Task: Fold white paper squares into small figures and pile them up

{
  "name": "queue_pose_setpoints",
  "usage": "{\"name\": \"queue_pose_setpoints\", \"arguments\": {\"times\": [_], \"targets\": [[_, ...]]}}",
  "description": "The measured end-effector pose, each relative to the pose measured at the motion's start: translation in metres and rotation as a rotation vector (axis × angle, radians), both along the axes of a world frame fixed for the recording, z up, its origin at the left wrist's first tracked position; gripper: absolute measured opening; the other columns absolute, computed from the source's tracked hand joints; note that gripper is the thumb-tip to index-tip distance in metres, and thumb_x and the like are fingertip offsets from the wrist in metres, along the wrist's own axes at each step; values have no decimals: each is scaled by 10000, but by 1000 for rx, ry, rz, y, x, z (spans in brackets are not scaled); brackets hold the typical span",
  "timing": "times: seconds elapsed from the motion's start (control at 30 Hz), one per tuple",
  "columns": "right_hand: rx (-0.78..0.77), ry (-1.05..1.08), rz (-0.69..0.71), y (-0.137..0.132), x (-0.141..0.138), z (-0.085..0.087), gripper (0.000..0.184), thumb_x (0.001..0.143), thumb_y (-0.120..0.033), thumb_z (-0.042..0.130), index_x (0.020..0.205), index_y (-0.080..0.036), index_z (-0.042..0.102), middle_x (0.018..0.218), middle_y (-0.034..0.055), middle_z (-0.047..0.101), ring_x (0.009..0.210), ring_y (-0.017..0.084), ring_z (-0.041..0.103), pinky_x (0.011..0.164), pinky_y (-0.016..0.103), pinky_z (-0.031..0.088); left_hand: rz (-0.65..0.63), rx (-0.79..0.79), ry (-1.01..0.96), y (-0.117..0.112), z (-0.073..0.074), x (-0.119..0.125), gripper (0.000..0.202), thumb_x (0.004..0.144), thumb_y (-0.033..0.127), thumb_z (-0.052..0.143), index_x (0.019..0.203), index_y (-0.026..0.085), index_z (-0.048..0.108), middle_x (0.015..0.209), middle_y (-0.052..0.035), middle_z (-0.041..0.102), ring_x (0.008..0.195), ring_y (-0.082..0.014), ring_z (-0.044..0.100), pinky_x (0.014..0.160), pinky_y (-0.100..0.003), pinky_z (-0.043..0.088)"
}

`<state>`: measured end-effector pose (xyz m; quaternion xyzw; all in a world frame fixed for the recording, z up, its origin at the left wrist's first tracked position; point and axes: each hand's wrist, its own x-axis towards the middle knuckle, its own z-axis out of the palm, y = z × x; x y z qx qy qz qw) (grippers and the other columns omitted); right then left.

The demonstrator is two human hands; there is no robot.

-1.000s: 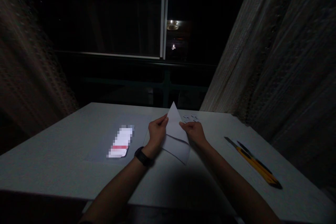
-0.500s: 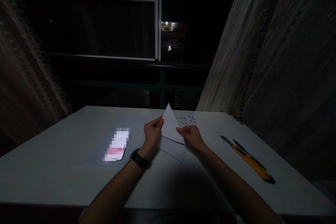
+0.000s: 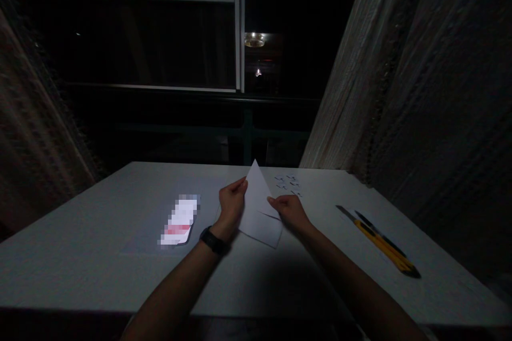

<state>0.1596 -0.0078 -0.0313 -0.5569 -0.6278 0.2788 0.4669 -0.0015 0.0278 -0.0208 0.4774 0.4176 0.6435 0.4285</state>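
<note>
Between my two hands a folded sheet of white paper (image 3: pixel 256 197) is held up above the table, its pointed tip facing away from me. My left hand (image 3: pixel 232 201), with a dark watch on the wrist, pinches its left edge. On the opposite edge, my right hand (image 3: pixel 288 208) grips the paper between thumb and fingers. A dark line runs across the paper's lower right part, where one layer lies over another. The fingertips behind the paper are hidden.
A lit phone (image 3: pixel 179 221), its screen blurred, lies on the left of the white table (image 3: pixel 80 256). To the right rest a yellow utility knife (image 3: pixel 382 245) and a dark pen (image 3: pixel 380 233). Small dark marks (image 3: pixel 287 183) show beyond my right hand. Curtains flank a dark window.
The gap between the paper's upper and lower parts has narrowed, and its tip has shifted slightly left and down. My right hand has moved slightly down, uncovering another dark mark. Both hands keep their grip.
</note>
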Motion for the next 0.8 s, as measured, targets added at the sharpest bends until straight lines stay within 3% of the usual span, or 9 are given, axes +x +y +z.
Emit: {"name": "queue_pose_setpoints", "arguments": {"times": [0.17, 0.33, 0.53, 0.67, 0.8], "targets": [[36, 21, -67, -2, -3, 0, 380, 675, -453, 564, 469, -135, 576, 443, -8, 493, 462, 113, 450, 469, 217, 321, 39, 8, 21, 2, 0, 0, 325, 652, 283, 653, 934, 121, 666, 912, -99, 681, 833, -210, 623, 775, -334, 475], [7, 22, -3, -3, -3, 2, 390, 682, -461, 550, 466, -137, 568, 445, -9, 487, 457, 109, 441, 468, 217, 322, 79, 16, 61, 4, -1, -1, 293, 665, 259, 641, 925, 128, 669, 914, -101, 679, 833, -208, 625, 780, -336, 470], [10, -61, -88, -2, -2, 2, 431, 679, -489, 540, 411, -154, 501, 401, -25, 407, 428, 96, 379, 441, 221, 280, 97, 8, 55, 4, 0, -1, 265, 652, 226, 651, 899, 131, 677, 893, -93, 685, 825, -205, 627, 795, -333, 460], [12, -111, -64, -1, -1, 1, 472, 694, -516, 510, 386, -165, 445, 389, -36, 343, 413, 85, 324, 420, 223, 234, 92, 6, 47, 6, -2, -2, 278, 653, 245, 651, 907, 133, 673, 907, -91, 682, 832, -205, 626, 782, -324, 466], [-22, -92, 31, -1, -1, -1, 436, 700, -512, 510, 454, -152, 518, 426, -25, 415, 439, 93, 375, 442, 217, 271, 124, 9, 54, 8, -3, -5, 259, 648, 238, 654, 887, 141, 681, 907, -88, 683, 837, -204, 626, 796, -324, 460]]}}
